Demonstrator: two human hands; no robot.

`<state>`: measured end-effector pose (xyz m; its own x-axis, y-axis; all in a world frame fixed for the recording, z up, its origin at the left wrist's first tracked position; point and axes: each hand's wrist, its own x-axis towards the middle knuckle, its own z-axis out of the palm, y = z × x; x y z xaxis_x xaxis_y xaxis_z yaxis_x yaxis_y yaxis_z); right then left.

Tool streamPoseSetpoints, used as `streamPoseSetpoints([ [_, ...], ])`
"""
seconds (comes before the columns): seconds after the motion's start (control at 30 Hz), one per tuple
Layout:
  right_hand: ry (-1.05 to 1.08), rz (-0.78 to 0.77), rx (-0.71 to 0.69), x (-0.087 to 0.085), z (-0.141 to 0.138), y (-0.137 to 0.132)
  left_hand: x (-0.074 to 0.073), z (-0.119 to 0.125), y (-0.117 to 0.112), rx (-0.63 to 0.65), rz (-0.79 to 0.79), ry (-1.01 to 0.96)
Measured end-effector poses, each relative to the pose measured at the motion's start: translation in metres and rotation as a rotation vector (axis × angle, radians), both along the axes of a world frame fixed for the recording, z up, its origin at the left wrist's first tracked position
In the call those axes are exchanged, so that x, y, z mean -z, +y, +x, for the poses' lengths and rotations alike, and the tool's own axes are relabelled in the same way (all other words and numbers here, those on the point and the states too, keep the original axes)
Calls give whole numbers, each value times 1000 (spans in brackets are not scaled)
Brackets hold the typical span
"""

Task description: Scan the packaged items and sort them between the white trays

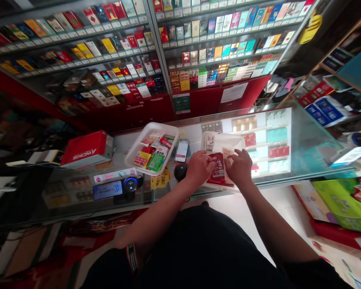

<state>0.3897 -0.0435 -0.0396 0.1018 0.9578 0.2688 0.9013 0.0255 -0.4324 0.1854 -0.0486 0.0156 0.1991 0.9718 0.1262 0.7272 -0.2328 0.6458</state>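
Observation:
A red packet point(218, 165) with pale printing lies between my two hands, over the glass counter. My left hand point(199, 170) is closed, its fingertips pinching the packet's left edge. At the packet's right side, my right hand point(240, 166) is closed too, its fingers on a pale beige edge point(228, 153) beside the red printed face. Behind them sits a white tray point(228, 141) with a printed label at its left, partly hidden by the hands and the packet. A black rounded device point(180, 172) stands just left of my left hand.
Left on the glass counter point(313, 148) are a white basin point(128, 158) of small colourful packets, a phone point(182, 151), a second phone point(107, 190), a round blue-lit device point(130, 184) and a red box point(86, 148). Shelves of cigarette packs point(225, 52) stand behind.

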Motion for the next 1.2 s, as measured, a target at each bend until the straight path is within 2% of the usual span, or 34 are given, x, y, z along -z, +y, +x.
streamPoseSetpoints([
  [0.13,52,6,-38,-11,-47,10,-6,-52,2,-54,51,32],
  [0.3,94,38,-157,-24,-113,17,-4,-137,17,-176,69,111],
  [0.5,117,6,-271,-35,-186,25,5,-236,34,-292,34,252],
  [0.67,100,-82,-365,-47,-242,28,20,-298,38,-411,-37,406],
  [0.8,40,-165,-437,-53,-282,25,28,-325,37,-438,-194,535],
  [0.97,-75,-296,-497,-55,-325,20,32,-338,38,-390,-364,616],
  [1.2,-119,-535,-469,-41,-370,32,42,-345,53,-391,-528,578],
])
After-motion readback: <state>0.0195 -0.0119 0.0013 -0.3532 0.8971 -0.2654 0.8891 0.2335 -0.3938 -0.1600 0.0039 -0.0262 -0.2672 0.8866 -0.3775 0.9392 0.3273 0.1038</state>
